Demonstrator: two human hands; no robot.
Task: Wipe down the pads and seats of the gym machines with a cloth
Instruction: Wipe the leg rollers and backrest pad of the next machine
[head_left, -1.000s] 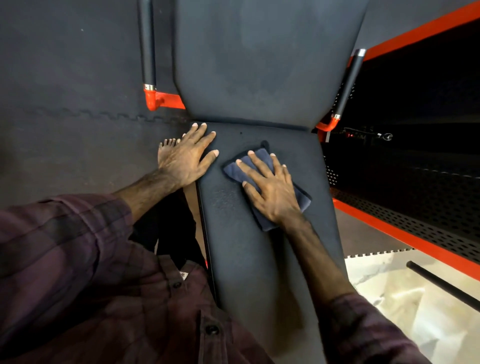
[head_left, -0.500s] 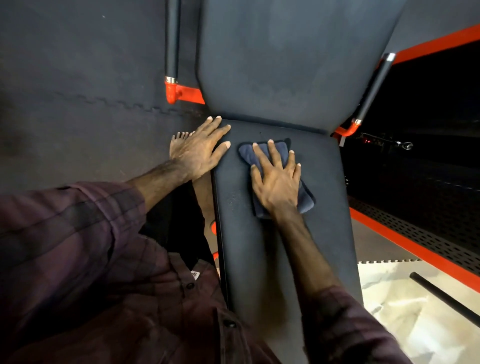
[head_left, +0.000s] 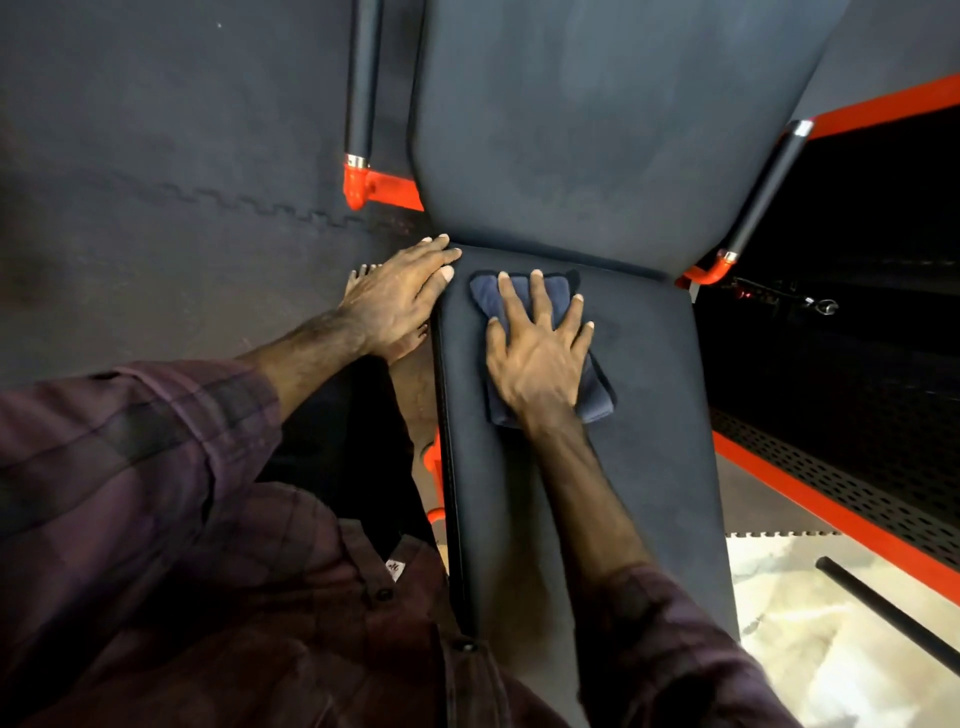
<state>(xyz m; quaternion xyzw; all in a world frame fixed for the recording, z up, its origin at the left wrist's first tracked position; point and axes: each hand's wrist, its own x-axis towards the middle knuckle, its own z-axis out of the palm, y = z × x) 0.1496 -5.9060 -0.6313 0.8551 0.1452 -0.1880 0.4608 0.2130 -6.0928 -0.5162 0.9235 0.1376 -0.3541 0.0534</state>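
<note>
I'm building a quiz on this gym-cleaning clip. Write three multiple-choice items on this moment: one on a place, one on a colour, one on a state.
1. Where does the cloth lie?
A. on the seat near the backrest
B. on the floor
C. on a handle

2. What colour are the frame brackets?
A. yellow
B. orange-red
C. green

3. How is the right hand?
A. in a fist, off the cloth
B. pinching a cloth corner
C. flat, fingers spread on the cloth

Key: 1 A, the cloth is on the seat just below the backrest; 2 B, the brackets show orange-red; 3 C, straight fingers press the cloth.

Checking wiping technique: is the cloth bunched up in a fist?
No, the right hand presses the cloth flat on the seat, fingers spread.
</note>
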